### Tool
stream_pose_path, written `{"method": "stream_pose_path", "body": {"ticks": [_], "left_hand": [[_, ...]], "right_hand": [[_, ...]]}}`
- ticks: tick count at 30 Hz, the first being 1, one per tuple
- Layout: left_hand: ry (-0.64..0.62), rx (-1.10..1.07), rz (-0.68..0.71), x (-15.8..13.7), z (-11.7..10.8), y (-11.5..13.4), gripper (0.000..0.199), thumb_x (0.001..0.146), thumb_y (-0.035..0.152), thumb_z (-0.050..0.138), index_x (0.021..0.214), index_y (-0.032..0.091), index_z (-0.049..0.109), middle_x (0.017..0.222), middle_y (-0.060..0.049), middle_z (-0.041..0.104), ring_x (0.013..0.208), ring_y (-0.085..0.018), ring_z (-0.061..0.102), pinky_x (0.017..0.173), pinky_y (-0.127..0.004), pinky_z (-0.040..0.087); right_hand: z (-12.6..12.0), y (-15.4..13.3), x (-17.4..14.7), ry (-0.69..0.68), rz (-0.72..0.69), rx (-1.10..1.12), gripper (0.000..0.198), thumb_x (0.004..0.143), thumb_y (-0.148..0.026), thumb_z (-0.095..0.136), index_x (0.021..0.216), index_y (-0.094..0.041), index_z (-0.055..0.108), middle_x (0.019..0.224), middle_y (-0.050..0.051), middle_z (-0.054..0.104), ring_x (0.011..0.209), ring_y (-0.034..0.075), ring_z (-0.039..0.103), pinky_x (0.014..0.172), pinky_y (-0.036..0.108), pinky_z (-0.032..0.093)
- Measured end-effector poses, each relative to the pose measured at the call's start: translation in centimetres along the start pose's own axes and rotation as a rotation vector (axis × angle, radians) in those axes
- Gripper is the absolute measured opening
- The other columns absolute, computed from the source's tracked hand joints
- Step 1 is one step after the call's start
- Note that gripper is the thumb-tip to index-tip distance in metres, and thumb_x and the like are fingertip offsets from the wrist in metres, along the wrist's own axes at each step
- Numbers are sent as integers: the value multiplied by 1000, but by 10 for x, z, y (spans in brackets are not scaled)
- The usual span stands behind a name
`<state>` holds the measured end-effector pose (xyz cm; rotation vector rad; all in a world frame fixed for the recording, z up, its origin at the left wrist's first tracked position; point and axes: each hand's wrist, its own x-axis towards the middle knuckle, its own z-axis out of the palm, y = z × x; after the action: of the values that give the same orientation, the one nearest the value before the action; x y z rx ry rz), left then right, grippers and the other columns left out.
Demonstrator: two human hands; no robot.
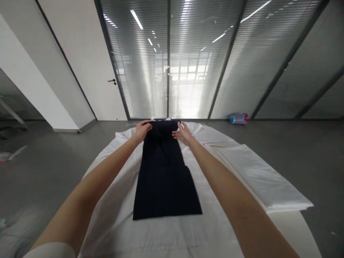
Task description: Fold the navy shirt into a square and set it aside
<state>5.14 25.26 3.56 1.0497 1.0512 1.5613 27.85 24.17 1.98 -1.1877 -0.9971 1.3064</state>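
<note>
A dark navy folded garment [166,190], which looks like trousers, lies lengthwise on the white cloth [118,211] in front of me. A seam runs down the middle of its far half, and its near edge is flat and straight. My left hand [142,131] is closed at the far left corner, thumb and fingers gripping the fabric. At the far right corner is my right hand [183,133], its fingers stretched apart and its thumb up against the garment's edge. Whether any fabric is pinched there is hard to see.
Folded white sheeting [258,175] lies on the table's right side, overhanging its edge. Beyond the table is a glass partition [190,71] with blinds, beside a white door [88,61]. A blue and red bundle [238,119] rests on the floor at its base.
</note>
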Motion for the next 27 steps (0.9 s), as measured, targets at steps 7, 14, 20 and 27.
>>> {"method": "stream_pose_path", "body": {"ticks": [7,14,20,27], "left_hand": [[150,-42,-160,-34,-2,-12,22,73,9,67,92,19,72,95,-4,68,80,-11,65,74,-20,55],[177,-123,-404,-41,0,-15,23,91,38,57,96,15,60,88,-13,66,72,-24,70,67,-41,62],[175,-219,-309,-63,3,-3,26,82,16,72,103,21,58,89,-2,69,75,-16,72,80,-33,60],[122,-213,-309,-114,-22,-5,18,85,20,70,102,17,68,93,-6,71,74,-14,70,76,-26,60]], "right_hand": [[13,-9,19,132,155,104,51,89,-54,66,119,-15,54,74,5,64,58,17,65,50,28,59],[20,5,3,139,211,174,26,91,-23,64,113,-18,51,75,-1,60,62,15,67,54,28,62],[18,-5,-21,144,218,188,10,88,-14,59,95,-17,54,65,-1,60,52,12,62,48,22,56],[0,11,-77,83,163,226,12,86,-15,63,88,-20,52,72,1,63,61,15,68,59,29,62]]}}
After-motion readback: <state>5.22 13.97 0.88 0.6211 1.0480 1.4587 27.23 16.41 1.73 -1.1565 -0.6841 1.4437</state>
